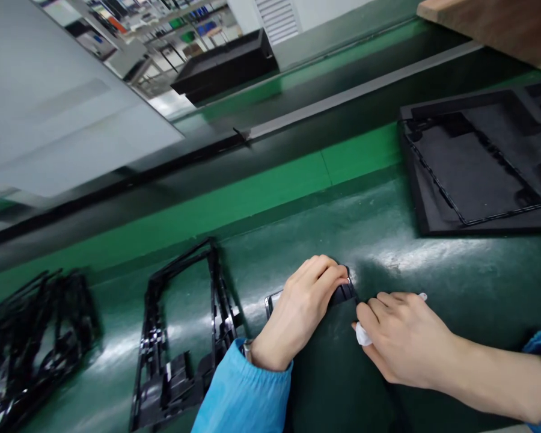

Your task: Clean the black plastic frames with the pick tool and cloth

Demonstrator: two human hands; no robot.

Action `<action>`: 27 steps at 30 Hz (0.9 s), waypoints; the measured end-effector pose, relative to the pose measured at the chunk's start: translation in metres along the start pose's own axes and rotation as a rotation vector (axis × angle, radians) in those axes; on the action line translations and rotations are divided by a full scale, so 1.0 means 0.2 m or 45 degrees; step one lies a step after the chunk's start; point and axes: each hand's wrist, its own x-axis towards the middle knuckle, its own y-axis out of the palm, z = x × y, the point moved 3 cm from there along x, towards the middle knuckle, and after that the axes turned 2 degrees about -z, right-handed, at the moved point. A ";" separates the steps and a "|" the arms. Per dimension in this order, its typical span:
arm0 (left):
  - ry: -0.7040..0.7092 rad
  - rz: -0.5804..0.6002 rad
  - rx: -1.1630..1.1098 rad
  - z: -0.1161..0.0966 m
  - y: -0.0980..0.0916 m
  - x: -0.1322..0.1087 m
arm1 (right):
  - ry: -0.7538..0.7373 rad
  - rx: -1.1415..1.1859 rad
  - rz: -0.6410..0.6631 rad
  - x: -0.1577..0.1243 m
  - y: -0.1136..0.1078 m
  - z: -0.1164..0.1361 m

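My left hand is closed on a glossy black plastic frame on the green table. The hand covers most of this frame; one end shows past the fingertips and a corner shows left of the hand. Just to the right, my right hand is closed around a crumpled white cloth or tissue, which pokes out below the thumb side. A small white tip also shows beyond its knuckles. The right fingers are close to the frame's right end; I cannot tell whether they touch it.
Stacked black frames lie left of my hands, with a tangled pile of black frames farther left. At right, a black foam tray holds a thin frame. A wooden board and a grey panel are at the back.
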 end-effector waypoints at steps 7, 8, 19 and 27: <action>-0.018 -0.060 -0.090 0.03 0.02 -0.01 | 0.006 0.002 -0.020 0.00 -0.01 0.01; -0.024 -0.081 -0.113 0.04 0.02 -0.02 | 0.007 0.001 -0.021 0.00 -0.01 0.01; 0.052 0.116 0.180 -0.02 0.00 0.01 | -0.006 -0.024 0.038 0.01 0.00 0.01; 0.137 0.059 0.420 -0.08 0.06 0.01 | 0.036 -0.021 -0.031 0.01 0.00 0.02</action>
